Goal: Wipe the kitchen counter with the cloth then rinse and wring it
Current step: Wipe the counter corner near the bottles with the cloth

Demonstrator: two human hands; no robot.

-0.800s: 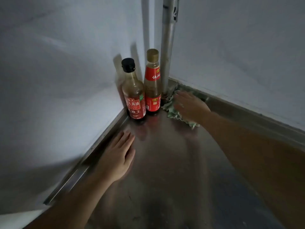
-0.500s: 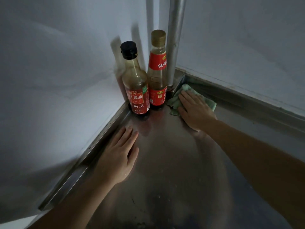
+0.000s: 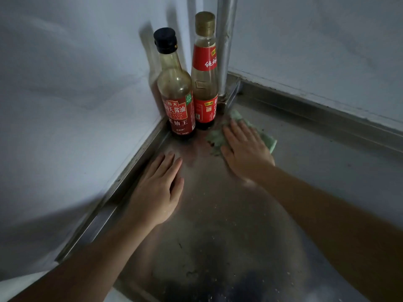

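The right hand (image 3: 246, 149) presses flat on the green cloth (image 3: 269, 141) in the middle of the frame, just right of the bottles (image 3: 202, 101), while the left hand (image 3: 157, 192) lies flat, holding nothing.

Pale green cloth (image 3: 267, 139), red-labelled bottles (image 3: 181, 115), black cap (image 3: 165, 40), gold cap (image 3: 204, 22), steel-grey counter (image 3: 327, 166).

Head camera looks down, close, into counter (image 3: 218, 214) corner.

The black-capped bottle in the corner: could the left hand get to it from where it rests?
Probably yes. The left hand lies flat on the counter, fingertips toward the black-capped bottle, with only bare steel between them.
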